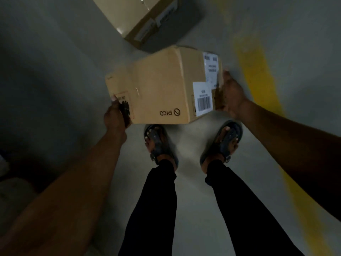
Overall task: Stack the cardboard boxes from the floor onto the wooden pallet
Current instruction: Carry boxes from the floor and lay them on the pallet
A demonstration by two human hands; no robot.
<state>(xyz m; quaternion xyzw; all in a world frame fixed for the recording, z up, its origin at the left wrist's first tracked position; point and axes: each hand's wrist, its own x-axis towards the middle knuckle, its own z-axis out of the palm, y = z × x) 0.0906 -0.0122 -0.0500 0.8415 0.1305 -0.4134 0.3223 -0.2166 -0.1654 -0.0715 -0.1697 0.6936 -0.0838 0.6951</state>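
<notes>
A tan cardboard box with a printed logo and white barcode labels is just in front of my feet, tilted a little. My left hand grips its near left corner, fingers wrapped around the edge. My right hand presses flat against its right side. Whether the box touches the floor I cannot tell. A second cardboard box lies on the grey floor behind it, at the top of the view. No wooden pallet is in view.
My two feet in dark sandals stand right behind the held box. A yellow painted line runs along the floor on the right. A dark, unclear shape lies at the left edge.
</notes>
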